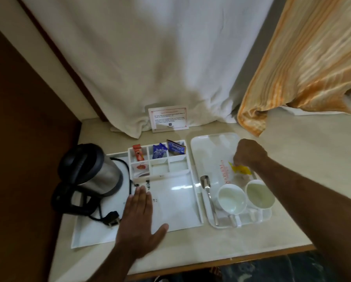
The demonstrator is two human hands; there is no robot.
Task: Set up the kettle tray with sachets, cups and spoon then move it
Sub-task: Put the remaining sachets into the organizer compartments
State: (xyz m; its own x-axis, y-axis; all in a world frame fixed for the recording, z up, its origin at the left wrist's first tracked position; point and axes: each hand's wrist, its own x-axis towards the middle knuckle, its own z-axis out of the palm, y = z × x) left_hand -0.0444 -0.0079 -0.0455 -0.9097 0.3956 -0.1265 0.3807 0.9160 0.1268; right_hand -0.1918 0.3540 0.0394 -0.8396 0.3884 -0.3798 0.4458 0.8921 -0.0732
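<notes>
A white kettle tray [176,202] lies on the table with a steel and black kettle [91,169] at its left. Its back compartments hold a red sachet [138,152], blue sachets [159,151] and a tea sachet [176,148]; a white one with a red mark [140,167] sits in front. My left hand [139,218] rests flat and open on the tray. On a second white tray [209,151] to the right lie a spoon [208,197] and two white cups [231,198] [259,194]. My right hand [250,152] pinches a yellow sachet [239,169] there.
A printed card [168,119] stands at the back against a white curtain [160,68]. An orange striped curtain [305,64] hangs at the right. The kettle's black cord and plug [111,219] lie on the tray's left part. The table's wooden front edge [221,265] is near me.
</notes>
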